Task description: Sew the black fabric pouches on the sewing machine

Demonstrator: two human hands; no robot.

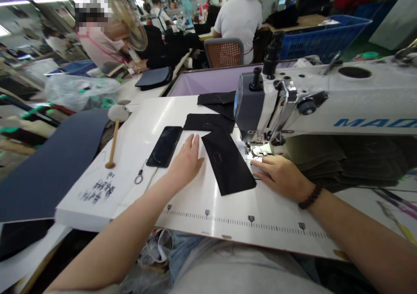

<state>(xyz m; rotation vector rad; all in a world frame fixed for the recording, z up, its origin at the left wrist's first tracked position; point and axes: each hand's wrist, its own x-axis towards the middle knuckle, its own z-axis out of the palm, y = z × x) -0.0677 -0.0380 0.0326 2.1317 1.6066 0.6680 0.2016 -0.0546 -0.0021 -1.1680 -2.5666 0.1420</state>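
My left hand [186, 161] lies on the white sewing table with its fingers stretched out and nothing in them. It rests between a black phone [164, 146] and a black fabric piece [228, 163]. That piece lies flat and slanted, with a small marking on it. My right hand [283, 174] is beside the needle plate [259, 151] of the sewing machine [312, 98], fingers extended to the left and holding nothing that I can see. Its fingertips are just right of the fabric piece. More black fabric pieces [208, 121] lie behind, partly under the machine head.
A wooden-handled mallet [114, 137] and a ring on a cord [139, 177] lie left of the phone. Stacked dark fabric [345, 159] sits behind the machine arm. Scissors [399, 203] lie at the right. People work beyond, near a blue basket [322, 37].
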